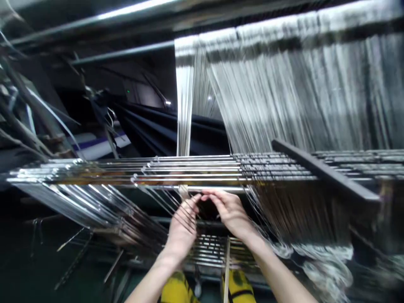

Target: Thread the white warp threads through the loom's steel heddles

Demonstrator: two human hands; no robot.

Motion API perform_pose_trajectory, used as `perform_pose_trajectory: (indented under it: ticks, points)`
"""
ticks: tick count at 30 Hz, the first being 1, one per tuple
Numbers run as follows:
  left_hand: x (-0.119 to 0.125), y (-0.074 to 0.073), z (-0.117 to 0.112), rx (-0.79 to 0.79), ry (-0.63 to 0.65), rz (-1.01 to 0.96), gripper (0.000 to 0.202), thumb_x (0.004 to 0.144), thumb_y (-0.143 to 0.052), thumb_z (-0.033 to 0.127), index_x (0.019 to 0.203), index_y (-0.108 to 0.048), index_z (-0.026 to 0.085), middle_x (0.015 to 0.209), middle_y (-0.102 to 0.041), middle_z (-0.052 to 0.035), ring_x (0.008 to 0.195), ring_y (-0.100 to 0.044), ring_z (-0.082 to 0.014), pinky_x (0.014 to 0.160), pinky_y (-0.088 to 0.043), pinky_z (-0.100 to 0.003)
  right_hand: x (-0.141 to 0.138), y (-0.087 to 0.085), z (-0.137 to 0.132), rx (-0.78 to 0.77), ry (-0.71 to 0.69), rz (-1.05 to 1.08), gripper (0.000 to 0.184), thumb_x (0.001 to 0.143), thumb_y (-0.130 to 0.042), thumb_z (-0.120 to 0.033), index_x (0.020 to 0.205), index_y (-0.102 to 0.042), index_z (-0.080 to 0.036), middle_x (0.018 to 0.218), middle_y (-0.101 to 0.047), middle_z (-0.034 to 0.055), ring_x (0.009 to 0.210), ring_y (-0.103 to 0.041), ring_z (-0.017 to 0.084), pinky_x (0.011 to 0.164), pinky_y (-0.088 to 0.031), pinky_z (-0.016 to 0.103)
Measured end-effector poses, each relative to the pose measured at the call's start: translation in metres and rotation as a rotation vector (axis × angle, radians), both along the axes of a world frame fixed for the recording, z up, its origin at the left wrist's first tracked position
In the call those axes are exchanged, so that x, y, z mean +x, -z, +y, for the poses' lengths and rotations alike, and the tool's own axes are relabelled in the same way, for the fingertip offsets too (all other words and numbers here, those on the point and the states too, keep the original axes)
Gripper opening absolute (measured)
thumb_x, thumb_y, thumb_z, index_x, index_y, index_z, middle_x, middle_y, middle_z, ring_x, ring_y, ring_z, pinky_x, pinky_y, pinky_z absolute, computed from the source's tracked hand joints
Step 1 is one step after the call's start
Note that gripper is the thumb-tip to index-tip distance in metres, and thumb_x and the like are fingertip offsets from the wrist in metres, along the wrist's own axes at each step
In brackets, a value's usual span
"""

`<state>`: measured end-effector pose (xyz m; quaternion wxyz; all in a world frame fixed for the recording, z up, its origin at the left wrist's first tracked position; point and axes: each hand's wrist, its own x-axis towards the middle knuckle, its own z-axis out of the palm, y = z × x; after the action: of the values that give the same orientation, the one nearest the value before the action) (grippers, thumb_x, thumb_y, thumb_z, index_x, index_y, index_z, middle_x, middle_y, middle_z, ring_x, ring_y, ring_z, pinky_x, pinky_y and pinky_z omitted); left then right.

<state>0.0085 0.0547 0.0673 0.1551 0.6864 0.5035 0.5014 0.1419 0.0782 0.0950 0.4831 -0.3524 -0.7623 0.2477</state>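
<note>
My left hand [184, 221] is closed in a pinch just below the row of metal heddle bars [202, 168]. A few thin heddle wires [160, 202] cross in front of it. A pale bundle of threads [184, 191] comes down to its fingertips, and it seems to hold these. My right hand [229, 208] meets it from the right, thumb and fingers pressed together near the left fingertips. Whatever is between the right fingers is too small to make out. Above, a narrow strip of white warp threads [184, 105] hangs behind the bars.
A wide sheet of white warp threads [284, 97] fills the right. Across the bars there lies a dark flat bar [325, 170]. Grouped heddles [104, 210] hang at left. Loose thread bunches [328, 269] dangle lower right. A metal beam [94, 25] runs overhead.
</note>
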Motion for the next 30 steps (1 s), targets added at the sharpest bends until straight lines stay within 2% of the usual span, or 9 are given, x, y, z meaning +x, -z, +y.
perform_pose_trajectory:
  ticks: [2, 4, 7, 10, 15, 20, 24, 27, 30]
  points:
    - [-0.016, -0.022, 0.014, 0.13, -0.211, -0.001, 0.017, 0.075, -0.045, 0.02, 0.081, -0.061, 0.018, 0.077, -0.063, -0.0055, 0.074, -0.06, -0.0179, 0.074, -0.049, -0.033, -0.006, -0.003, 0.011, -0.076, 0.113, 0.058, 0.022, 0.086, -0.045, -0.027, 0.089, -0.066, -0.02, 0.087, -0.068, 0.0035, 0.084, -0.061, 0.019, 0.083, -0.044, 0.035]
    - [-0.029, -0.037, 0.025, 0.185, -0.359, 0.011, 0.013, 0.072, -0.049, 0.023, 0.062, -0.055, 0.02, 0.061, -0.058, -0.0034, 0.064, -0.059, -0.0192, 0.068, -0.049, -0.035, -0.015, -0.005, 0.023, -0.198, 0.109, 0.101, 0.022, 0.082, -0.051, -0.033, 0.073, -0.067, -0.02, 0.067, -0.066, 0.0024, 0.067, -0.061, 0.018, 0.07, -0.048, 0.032]
    - [-0.036, -0.045, 0.031, 0.187, -0.389, 0.014, 0.022, 0.073, -0.047, 0.023, 0.052, -0.049, 0.021, 0.05, -0.052, -0.0015, 0.052, -0.055, -0.0179, 0.057, -0.049, -0.033, -0.026, -0.008, 0.032, -0.333, 0.041, 0.138, 0.034, 0.077, -0.055, -0.036, 0.047, -0.058, -0.02, 0.035, -0.047, -0.0023, 0.038, -0.048, 0.012, 0.046, -0.042, 0.025]
    - [-0.033, -0.04, 0.028, 0.183, -0.332, 0.024, 0.024, 0.077, -0.044, 0.022, 0.055, -0.054, 0.019, 0.052, -0.055, -0.0017, 0.05, -0.056, -0.0157, 0.055, -0.049, -0.029, -0.026, -0.007, 0.032, -0.348, 0.056, 0.165, 0.045, 0.079, -0.05, -0.036, 0.036, -0.045, -0.02, 0.029, -0.036, -0.004, 0.029, -0.036, 0.009, 0.037, -0.032, 0.022]
    - [-0.035, -0.025, 0.024, 0.272, -0.239, 0.226, 0.025, 0.079, -0.043, 0.016, 0.09, -0.066, 0.018, 0.09, -0.065, -0.0088, 0.085, -0.062, -0.0202, 0.081, -0.049, -0.037, -0.023, -0.004, 0.027, -0.388, 0.096, 0.224, 0.033, 0.079, -0.043, -0.035, 0.05, -0.049, -0.019, 0.03, -0.037, -0.0056, 0.026, -0.028, 0.006, 0.031, -0.021, 0.02]
    - [-0.037, -0.022, 0.027, 0.249, -0.293, 0.235, 0.022, 0.08, -0.044, 0.012, 0.088, -0.064, 0.017, 0.085, -0.067, -0.0074, 0.081, -0.063, -0.018, 0.079, -0.05, -0.033, -0.035, -0.008, 0.031, -0.457, -0.005, 0.225, 0.031, 0.073, -0.053, -0.036, 0.049, -0.052, -0.017, 0.033, -0.046, -0.0035, 0.027, -0.034, 0.005, 0.032, -0.026, 0.017]
    - [-0.031, -0.024, 0.026, 0.26, -0.354, 0.334, 0.021, 0.077, -0.049, 0.014, 0.091, -0.064, 0.019, 0.09, -0.067, -0.0073, 0.087, -0.061, -0.0203, 0.082, -0.048, -0.034, -0.027, -0.009, 0.029, -0.458, 0.053, 0.278, 0.034, 0.072, -0.05, -0.042, 0.051, -0.052, -0.016, 0.031, -0.041, -0.005, 0.025, -0.03, 0.004, 0.03, -0.023, 0.016]
    - [-0.03, -0.025, 0.028, 0.247, -0.427, 0.398, 0.018, 0.075, -0.053, 0.02, 0.089, -0.065, 0.018, 0.088, -0.067, -0.0085, 0.087, -0.061, -0.0232, 0.079, -0.049, -0.035, -0.016, -0.005, 0.026, -0.477, 0.063, 0.317, 0.038, 0.068, -0.048, -0.046, 0.074, -0.061, -0.011, 0.031, -0.04, -0.0072, 0.025, -0.029, 0.005, 0.029, -0.023, 0.016]
    - [-0.034, -0.027, 0.028, 0.256, -0.435, 0.449, 0.02, 0.076, -0.051, 0.02, 0.088, -0.067, 0.019, 0.085, -0.068, -0.0072, 0.083, -0.062, -0.0222, 0.077, -0.05, -0.034, -0.007, 0.001, 0.024, -0.47, 0.129, 0.35, 0.05, 0.067, -0.048, -0.047, 0.094, -0.061, -0.006, 0.03, -0.04, -0.0082, 0.025, -0.03, 0.006, 0.029, -0.024, 0.017]
